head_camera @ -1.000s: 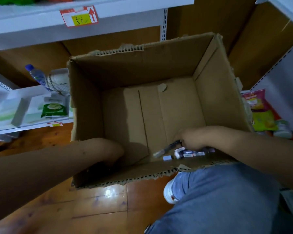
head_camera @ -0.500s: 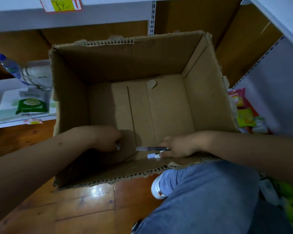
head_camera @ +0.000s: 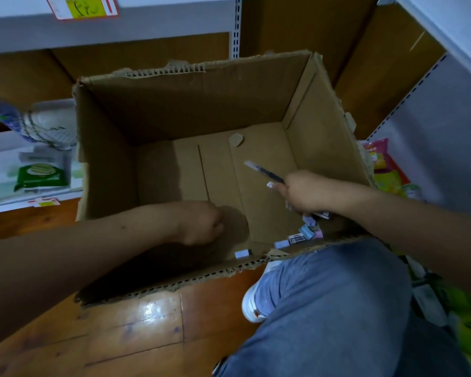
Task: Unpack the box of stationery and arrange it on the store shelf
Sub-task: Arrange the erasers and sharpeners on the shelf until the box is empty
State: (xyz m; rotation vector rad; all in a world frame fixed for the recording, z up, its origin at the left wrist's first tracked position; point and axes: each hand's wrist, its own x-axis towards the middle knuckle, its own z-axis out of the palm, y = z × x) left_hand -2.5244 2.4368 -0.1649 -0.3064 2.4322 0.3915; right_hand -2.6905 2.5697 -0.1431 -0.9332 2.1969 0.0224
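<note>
Glossy wooden floorboards (head_camera: 136, 322) carry an open, ragged-edged corrugated cardboard box (head_camera: 174, 104) between white store shelves (head_camera: 147, 28). Inside it, my right hand (head_camera: 301, 191) curls around a slim dark pen (head_camera: 264, 171), its pale tip angled up and away from my knuckles. Small pastel erasers (head_camera: 305, 235) lie jumbled just below that hand, partly hidden by the near wall. My left hand (head_camera: 201, 223) sits fisted in shadow; whether it holds anything, I cannot tell.

One open cardboard box (head_camera: 191, 104), two hands inside it, one pen (head_camera: 264, 171), approx five small erasers (head_camera: 297, 238) loose in the near corner (exact no. unclear), one water bottle (head_camera: 3, 115), one green wipes pack (head_camera: 40, 174)
</note>
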